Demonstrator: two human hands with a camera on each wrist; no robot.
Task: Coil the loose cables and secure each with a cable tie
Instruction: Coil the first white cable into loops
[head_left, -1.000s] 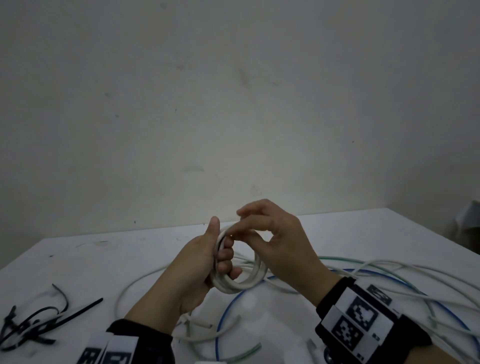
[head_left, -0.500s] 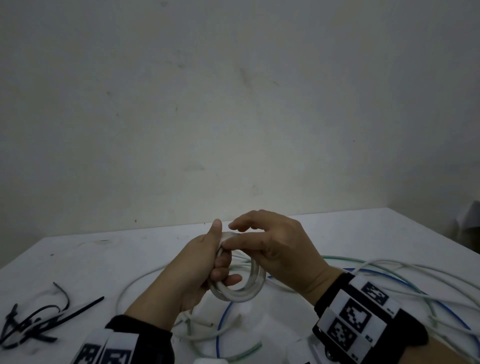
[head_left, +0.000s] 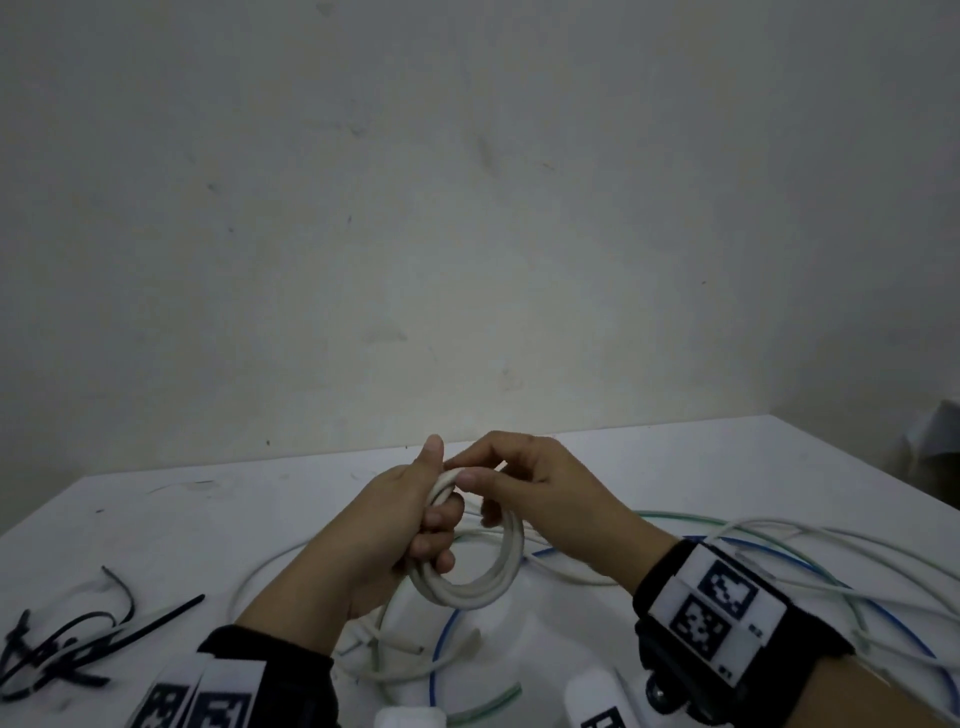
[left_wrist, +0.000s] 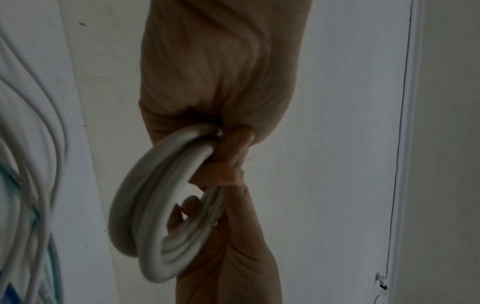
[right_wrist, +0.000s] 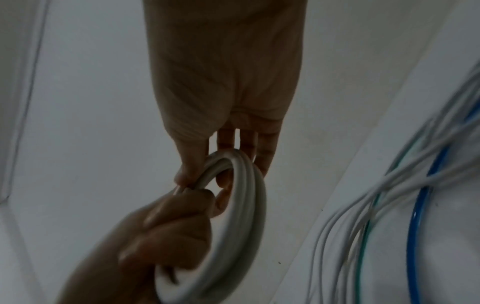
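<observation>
Coil (head_left: 470, 582) gripped in left hand (head_left: 400, 525), pinched by right hand (head_left: 540, 499) fingertips (head_left: 470, 475)

white table (head_left: 675, 467) against a scuffed pale wall (head_left: 467, 208), grey object (head_left: 935, 436) at far right

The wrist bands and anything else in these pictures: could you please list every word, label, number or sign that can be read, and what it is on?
No readable words, brands or numbers.
Right wrist band: two black-and-white square code markers, with tiny marks beside them too small to read.
Left wrist band: similar code markers, cut off by the frame edge.
White coil, loose cables and cable ties: no print visible.
</observation>
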